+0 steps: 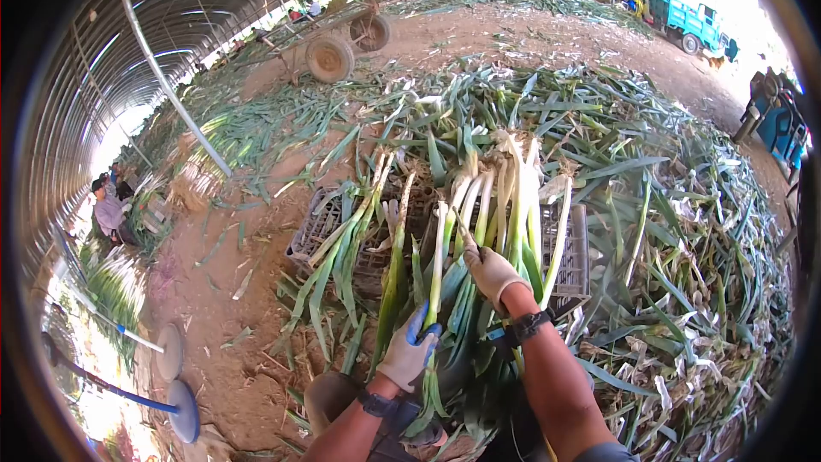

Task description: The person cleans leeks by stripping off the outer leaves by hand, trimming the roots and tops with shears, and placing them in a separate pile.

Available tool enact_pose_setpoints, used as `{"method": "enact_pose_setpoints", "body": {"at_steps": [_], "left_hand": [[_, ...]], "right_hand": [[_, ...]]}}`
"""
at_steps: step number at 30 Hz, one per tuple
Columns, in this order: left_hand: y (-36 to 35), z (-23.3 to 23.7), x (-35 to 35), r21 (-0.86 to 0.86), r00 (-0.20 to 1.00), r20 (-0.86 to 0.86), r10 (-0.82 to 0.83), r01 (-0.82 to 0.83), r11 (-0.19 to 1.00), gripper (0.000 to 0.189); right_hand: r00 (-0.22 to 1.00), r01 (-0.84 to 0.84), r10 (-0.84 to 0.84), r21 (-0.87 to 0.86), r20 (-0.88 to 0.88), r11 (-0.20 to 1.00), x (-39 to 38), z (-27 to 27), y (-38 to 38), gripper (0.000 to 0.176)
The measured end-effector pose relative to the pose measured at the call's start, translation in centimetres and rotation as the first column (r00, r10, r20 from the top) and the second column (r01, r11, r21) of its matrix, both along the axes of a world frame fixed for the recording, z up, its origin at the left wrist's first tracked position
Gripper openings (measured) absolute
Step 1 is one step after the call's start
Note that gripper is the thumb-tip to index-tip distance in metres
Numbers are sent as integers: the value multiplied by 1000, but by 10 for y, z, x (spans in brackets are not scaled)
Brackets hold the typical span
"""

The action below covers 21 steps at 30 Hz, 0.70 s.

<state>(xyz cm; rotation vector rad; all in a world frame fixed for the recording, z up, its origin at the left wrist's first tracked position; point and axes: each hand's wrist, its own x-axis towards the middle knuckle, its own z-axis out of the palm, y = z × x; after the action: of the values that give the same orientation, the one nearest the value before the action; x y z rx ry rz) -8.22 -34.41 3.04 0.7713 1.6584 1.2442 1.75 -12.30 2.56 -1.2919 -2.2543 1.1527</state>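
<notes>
Left hand: here it is, the gloved left hand, fingers wrapped around one leek low down where the green begins, apparently to leave the pale shank free.
Held leek: upright in view, pale end pointing away, leaves hanging towards the lap, seemingly so they stay out of the way.
Right hand: just beside it, the right hand has its fingers curled, thumb side towards the shank; whether anything is clamped in there, I cannot tell.
Leek row: more leeks lean side by side, root ends outward, probably for easy picking.
Crate: grey lattice under them, likely a prop keeping the stems off the soil.
Leaf heap: loose greenery piled to the right, well within reach.
Ground: bare soil on the left.
</notes>
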Motion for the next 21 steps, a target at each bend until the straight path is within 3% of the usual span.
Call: {"method": "enact_pose_setpoints", "body": {"at_steps": [1,3,4,7,8,10,11,13,15,17,19,21], "left_hand": [[0,4,2,72,997,74,36,-42,997,62],[5,7,3,97,994,103,33,-43,994,62],[9,8,4,109,998,66,16,-23,994,62],[31,14,6,126,999,3,-35,34,991,62],[43,12,7,186,998,-63,-25,36,982,64],[75,-7,1,277,980,-192,-43,97,956,65],[87,13,6,249,913,-406,-43,156,956,63],[127,0,7,203,856,-517,-18,143,969,61],[156,10,12,-47,811,-556,-182,188,981,60],[177,-19,11,-64,762,-622,-182,182,981,62],[186,-20,9,-283,595,-718,-360,222,933,65],[184,-24,0,-323,583,-711,-394,226,919,65]], "right_hand": [[1000,1,-1,2,4,1000,7,-5,3,62],[981,-38,-37,-376,-190,926,26,22,-2,60],[964,-57,-31,-323,-263,945,29,-2,8,62],[949,-25,-88,-351,-304,936,50,22,4,62],[946,-23,-135,-478,-294,878,56,38,2,61],[921,13,-210,-513,-328,858,61,33,7,59],[888,41,-282,-549,-363,835,64,29,11,57],[864,46,-317,-565,-391,824,68,21,18,53],[818,172,-435,-561,-377,810,69,20,22,51],[838,156,-406,-554,-363,818,71,19,20,56],[871,115,-345,-538,-350,835,70,21,19,67],[922,57,-226,-466,-315,883,59,26,12,63]]}}
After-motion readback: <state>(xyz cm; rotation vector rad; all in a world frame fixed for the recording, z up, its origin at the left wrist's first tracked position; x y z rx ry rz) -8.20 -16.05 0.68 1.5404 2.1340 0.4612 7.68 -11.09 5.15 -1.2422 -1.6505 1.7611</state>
